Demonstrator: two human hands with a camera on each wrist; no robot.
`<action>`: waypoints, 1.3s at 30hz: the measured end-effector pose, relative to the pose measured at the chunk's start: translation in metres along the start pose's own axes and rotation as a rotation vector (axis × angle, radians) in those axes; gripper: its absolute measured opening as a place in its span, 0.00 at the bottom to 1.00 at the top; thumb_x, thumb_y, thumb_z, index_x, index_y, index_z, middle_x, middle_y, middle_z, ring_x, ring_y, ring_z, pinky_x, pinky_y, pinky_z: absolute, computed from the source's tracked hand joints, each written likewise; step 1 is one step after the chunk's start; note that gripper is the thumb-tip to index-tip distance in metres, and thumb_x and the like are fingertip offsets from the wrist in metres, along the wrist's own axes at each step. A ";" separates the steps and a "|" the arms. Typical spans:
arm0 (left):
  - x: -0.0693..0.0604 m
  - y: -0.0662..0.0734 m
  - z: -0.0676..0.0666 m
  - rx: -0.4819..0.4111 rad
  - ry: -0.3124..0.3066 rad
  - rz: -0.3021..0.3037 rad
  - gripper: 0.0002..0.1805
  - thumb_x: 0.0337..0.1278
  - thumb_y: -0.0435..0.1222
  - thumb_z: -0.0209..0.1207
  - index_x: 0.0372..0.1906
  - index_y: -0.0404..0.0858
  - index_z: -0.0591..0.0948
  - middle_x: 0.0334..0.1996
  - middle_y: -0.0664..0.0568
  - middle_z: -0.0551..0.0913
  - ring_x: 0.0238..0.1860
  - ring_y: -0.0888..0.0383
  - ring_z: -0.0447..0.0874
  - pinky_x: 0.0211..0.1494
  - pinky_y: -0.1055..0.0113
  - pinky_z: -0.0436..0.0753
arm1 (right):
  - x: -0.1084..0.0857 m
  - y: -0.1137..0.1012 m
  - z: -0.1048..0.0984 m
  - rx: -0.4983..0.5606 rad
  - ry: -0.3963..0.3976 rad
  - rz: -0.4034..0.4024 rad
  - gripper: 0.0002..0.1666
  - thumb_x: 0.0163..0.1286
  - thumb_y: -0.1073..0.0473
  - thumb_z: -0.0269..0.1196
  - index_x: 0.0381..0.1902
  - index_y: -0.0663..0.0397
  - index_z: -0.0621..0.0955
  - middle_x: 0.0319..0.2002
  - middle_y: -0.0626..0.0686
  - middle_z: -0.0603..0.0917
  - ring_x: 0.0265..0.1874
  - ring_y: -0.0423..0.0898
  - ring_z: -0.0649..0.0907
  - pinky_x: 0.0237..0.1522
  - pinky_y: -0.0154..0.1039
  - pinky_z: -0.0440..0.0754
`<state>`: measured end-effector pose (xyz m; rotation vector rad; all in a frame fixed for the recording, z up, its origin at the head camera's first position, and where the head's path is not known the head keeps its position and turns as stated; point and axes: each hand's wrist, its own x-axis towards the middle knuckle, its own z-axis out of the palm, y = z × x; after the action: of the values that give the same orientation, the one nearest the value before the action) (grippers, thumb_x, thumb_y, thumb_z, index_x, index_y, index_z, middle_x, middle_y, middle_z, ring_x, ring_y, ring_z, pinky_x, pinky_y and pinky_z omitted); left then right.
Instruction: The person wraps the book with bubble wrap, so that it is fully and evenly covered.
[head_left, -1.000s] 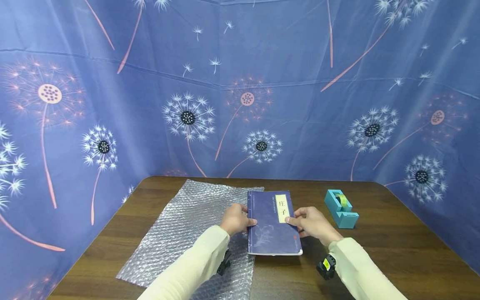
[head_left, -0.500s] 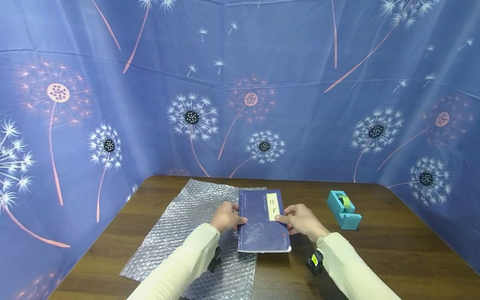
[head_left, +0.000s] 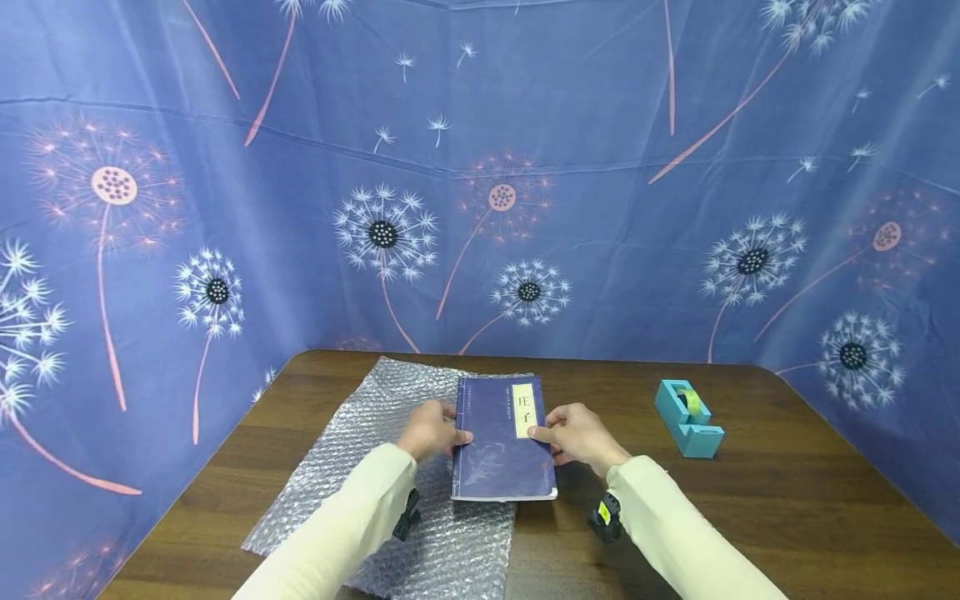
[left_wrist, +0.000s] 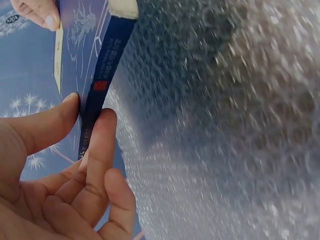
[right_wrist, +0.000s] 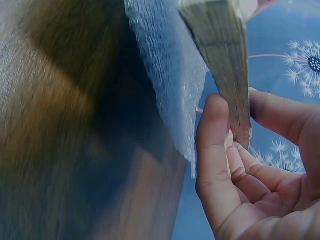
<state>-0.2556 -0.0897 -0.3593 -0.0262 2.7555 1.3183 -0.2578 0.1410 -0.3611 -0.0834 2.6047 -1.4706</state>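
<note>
Leftward since the earlier frame, the blue book had come farther over the bubble wrap on the surface's left half, its right part jutting past the sheet's right edge. Left hand pinched its spine and right hand its opposite side, thumbs on the cover. Toward the surface's far right corner, a turquoise dispenser held a yellow-green tape roll.
</note>
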 end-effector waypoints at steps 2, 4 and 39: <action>-0.001 -0.001 -0.004 0.019 -0.002 -0.010 0.27 0.56 0.31 0.72 0.58 0.23 0.78 0.24 0.48 0.85 0.26 0.51 0.87 0.47 0.53 0.85 | 0.001 -0.002 0.004 -0.001 0.003 0.000 0.17 0.69 0.63 0.68 0.46 0.73 0.78 0.30 0.57 0.79 0.27 0.48 0.80 0.33 0.47 0.88; -0.001 -0.004 -0.007 0.022 -0.003 -0.016 0.27 0.56 0.31 0.72 0.58 0.23 0.78 0.24 0.48 0.85 0.26 0.51 0.87 0.48 0.52 0.85 | 0.002 -0.004 0.008 0.000 0.004 0.003 0.16 0.69 0.63 0.68 0.45 0.72 0.78 0.30 0.57 0.79 0.26 0.48 0.80 0.32 0.46 0.88; 0.005 -0.045 -0.056 0.157 -0.003 -0.060 0.25 0.56 0.30 0.71 0.54 0.19 0.79 0.33 0.42 0.86 0.26 0.51 0.87 0.52 0.50 0.84 | 0.013 -0.031 0.071 0.051 -0.087 -0.064 0.11 0.70 0.65 0.67 0.29 0.65 0.78 0.29 0.58 0.81 0.24 0.47 0.84 0.32 0.43 0.89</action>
<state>-0.2623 -0.1615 -0.3595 -0.0955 2.8231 1.0841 -0.2603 0.0632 -0.3718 -0.2217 2.5168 -1.5169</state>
